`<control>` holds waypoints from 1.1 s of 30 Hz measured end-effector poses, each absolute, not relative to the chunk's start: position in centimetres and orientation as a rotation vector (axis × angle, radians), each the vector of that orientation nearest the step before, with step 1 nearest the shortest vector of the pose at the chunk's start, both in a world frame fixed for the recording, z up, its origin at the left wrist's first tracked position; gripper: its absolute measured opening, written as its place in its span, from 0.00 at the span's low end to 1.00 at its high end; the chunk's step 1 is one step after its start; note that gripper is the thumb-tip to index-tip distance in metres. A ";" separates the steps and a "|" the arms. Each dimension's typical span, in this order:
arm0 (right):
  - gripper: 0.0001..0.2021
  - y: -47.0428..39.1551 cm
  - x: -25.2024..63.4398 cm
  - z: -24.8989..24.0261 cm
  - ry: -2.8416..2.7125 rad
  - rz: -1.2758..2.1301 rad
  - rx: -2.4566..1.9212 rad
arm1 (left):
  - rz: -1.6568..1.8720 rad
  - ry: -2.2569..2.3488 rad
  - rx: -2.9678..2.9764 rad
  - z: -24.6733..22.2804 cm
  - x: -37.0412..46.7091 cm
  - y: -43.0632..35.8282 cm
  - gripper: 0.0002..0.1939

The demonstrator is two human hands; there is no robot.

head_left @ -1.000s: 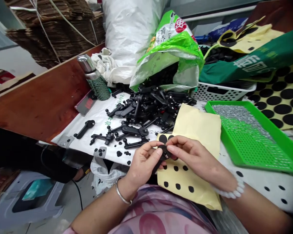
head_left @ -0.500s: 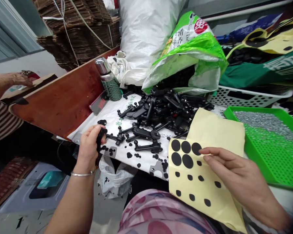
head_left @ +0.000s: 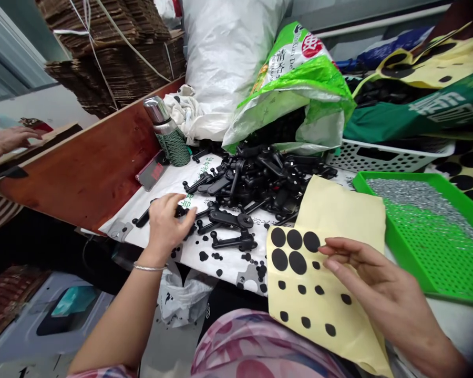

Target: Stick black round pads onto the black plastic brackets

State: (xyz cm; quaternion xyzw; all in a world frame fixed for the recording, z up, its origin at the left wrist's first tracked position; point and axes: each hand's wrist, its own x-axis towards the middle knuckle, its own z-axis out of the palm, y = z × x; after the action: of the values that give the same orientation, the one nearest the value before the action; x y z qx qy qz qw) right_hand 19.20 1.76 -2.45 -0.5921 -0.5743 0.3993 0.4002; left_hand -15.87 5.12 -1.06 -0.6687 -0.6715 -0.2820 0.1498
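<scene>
My left hand (head_left: 168, 223) is over the left part of the white-covered table (head_left: 199, 270), fingers apart, with a black part partly hidden behind its fingers. Just left of it lies a black arm-like part (head_left: 143, 217). More black parts (head_left: 232, 241) lie to its right, in front of a heap of them (head_left: 256, 178). My right hand (head_left: 362, 273) hovers over a yellow sheet (head_left: 311, 302) of black round stickers (head_left: 294, 239). Its thumb and forefinger are a little apart beside the top right sticker, with nothing seen between them.
A green tray (head_left: 437, 247) of small metal pieces stands at the right. Behind the heap are a green bag (head_left: 291, 79) and a white basket (head_left: 394, 155). A flask (head_left: 171, 136) and phone (head_left: 152, 172) stand near the red board (head_left: 79, 163). Another person's hand (head_left: 11, 140) is far left.
My left hand has moved right and opened; the dark part it held is gone from its grip, and a black part now lies left of it. My right thumb and forefinger have parted slightly.
</scene>
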 end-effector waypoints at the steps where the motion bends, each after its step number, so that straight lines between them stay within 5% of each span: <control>1: 0.19 1.8 19.1 -2.4 -1.441 1.016 -1.498 | -0.828 -1.850 -2.061 -0.9 -14.9 5.0 0.17; 11: 0.13 1.2 17.8 -1.8 -1.569 1.077 -1.359 | -0.623 -1.491 -2.591 -1.1 -10.8 6.6 0.13; 18: 0.12 1.9 16.4 -0.5 -1.664 0.980 -1.216 | -1.160 -1.772 -2.596 0.3 -8.9 4.5 0.11; 28: 0.37 1.7 13.9 0.0 -1.729 0.997 -0.998 | -1.815 -2.191 -2.709 0.2 -2.3 0.1 0.11; 33: 0.35 1.3 14.2 -0.5 -1.846 0.928 -0.938 | -2.017 -2.298 -2.854 -0.4 -1.2 -0.8 0.25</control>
State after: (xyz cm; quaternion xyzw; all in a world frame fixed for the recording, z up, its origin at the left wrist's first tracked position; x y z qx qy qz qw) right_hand 14.17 1.33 -0.48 -0.3746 -0.7374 0.3707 0.4226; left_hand -1.15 -0.80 -0.40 -0.5921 -0.4767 -0.4184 -0.4971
